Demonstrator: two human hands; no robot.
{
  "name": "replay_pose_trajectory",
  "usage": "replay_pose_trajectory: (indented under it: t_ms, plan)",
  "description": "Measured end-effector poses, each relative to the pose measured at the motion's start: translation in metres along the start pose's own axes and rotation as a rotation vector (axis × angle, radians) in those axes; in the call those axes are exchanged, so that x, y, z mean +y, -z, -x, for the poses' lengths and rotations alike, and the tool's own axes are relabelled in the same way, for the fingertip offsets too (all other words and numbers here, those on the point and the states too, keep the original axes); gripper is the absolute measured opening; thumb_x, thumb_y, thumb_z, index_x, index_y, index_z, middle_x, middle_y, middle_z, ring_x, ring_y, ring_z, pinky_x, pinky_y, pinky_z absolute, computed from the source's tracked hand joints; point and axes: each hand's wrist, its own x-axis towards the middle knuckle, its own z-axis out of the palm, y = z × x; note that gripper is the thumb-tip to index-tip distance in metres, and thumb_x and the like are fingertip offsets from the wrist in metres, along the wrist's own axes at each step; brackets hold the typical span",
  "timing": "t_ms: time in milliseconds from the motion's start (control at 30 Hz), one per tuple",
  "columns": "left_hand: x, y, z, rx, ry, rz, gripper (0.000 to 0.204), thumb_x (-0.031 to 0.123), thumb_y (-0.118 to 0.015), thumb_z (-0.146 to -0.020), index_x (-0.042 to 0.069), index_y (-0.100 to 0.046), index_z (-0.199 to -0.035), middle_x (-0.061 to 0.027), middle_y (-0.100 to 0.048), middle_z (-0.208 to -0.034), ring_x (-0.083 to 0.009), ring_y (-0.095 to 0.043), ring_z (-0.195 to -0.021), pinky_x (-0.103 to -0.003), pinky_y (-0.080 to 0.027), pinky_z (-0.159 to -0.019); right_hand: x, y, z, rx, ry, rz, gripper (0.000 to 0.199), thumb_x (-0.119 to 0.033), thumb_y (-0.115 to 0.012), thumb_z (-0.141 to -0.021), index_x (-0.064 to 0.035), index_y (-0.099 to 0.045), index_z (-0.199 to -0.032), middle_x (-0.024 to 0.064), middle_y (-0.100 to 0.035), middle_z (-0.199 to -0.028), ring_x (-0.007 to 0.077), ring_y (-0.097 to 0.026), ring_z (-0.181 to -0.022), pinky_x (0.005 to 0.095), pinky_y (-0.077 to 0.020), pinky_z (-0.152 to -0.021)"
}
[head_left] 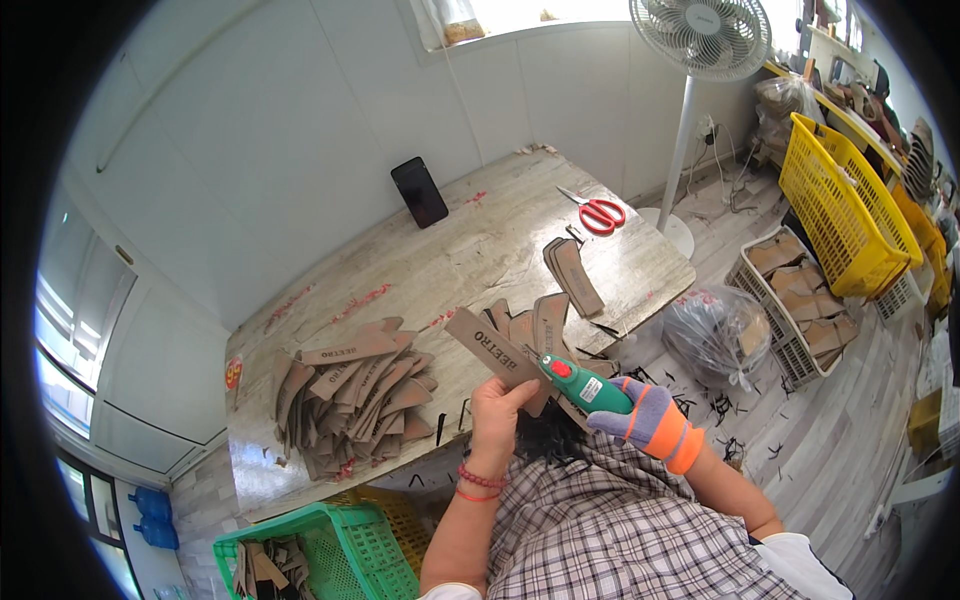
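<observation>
My left hand (pixel 508 412), bare with red bracelets at the wrist, pinches a flat brown printed strip (pixel 487 345) over the table's front edge. In my right hand (pixel 650 417), wearing a purple and orange glove, is a green handheld power tool (pixel 598 389) with a red button. Its tip touches or nearly touches the strip's edge; the exact contact is too small to tell. Behind the strip lie several curved brown pieces (pixel 548 318). Farther right is a small stack of similar pieces (pixel 574 278). A large heap of brown pieces (pixel 350 390) covers the table's left part.
Red-handled scissors (pixel 601 216) and a black phone (pixel 419 193) rest toward the back of the table (pixel 480 240). A green basket (pixel 345 545) stands below on the left. To the right are a fan (pixel 690 110), a filled plastic bag (pixel 715 335), crates of brown pieces (pixel 800 285) and black scraps on the floor.
</observation>
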Motion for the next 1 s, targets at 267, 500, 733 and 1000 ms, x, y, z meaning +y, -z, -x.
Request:
replay_pose_trajectory:
  t_ms: [267,500,733,1000]
  plan:
    - [0.069,0.076,-0.050,0.408,-0.151,0.189,0.025,0.010,-0.067,-0.088,-0.002,-0.060,-0.109,-0.0057,-0.062,-0.092,-0.0142,-0.060,-0.075,-0.027,-0.049,-0.059,0.032,0.002,0.006,0.061,-0.077,-0.226,0.052,-0.033,-0.081,-0.079,0.0001,-0.061,-0.113,0.0014,-0.064,-0.071,0.0053,-0.056,-0.057,0.0210,-0.0456,-0.053]
    - [-0.043,0.049,-0.099,0.491,-0.250,-1.336,0.062,0.028,-0.081,-0.072,0.002,-0.054,-0.122,-0.0164,-0.052,-0.116,-0.0340,-0.047,-0.115,-0.046,-0.040,-0.095,0.033,-0.003,0.004,0.047,-0.137,-0.245,0.052,-0.034,-0.080,-0.079,0.0005,-0.060,-0.112,0.0010,-0.064,-0.070,0.0054,-0.055,-0.054,0.0209,-0.0442,-0.050]
    - [-0.056,0.054,-0.102,0.616,-0.415,-0.570,0.025,0.001,-0.073,-0.078,0.001,-0.057,-0.098,-0.0041,-0.059,-0.079,-0.0144,-0.056,-0.070,-0.030,-0.048,-0.068,0.025,-0.004,0.000,0.057,-0.092,-0.154,0.047,-0.024,-0.078,-0.081,0.0028,-0.060,-0.115,0.0028,-0.065,-0.075,0.0076,-0.059,-0.058,0.0219,-0.0474,-0.051]
    - [0.061,0.013,-0.045,0.389,-0.488,0.072,0.008,0.005,-0.067,-0.089,-0.001,-0.067,-0.093,-0.0009,-0.067,-0.082,-0.0068,-0.053,-0.067,-0.023,-0.044,-0.065,0.011,-0.018,-0.012,0.118,0.038,-0.148,0.059,-0.042,-0.082,-0.075,-0.0018,-0.062,-0.114,0.0046,-0.068,-0.077,0.0078,-0.062,-0.063,0.0232,-0.0506,-0.058]
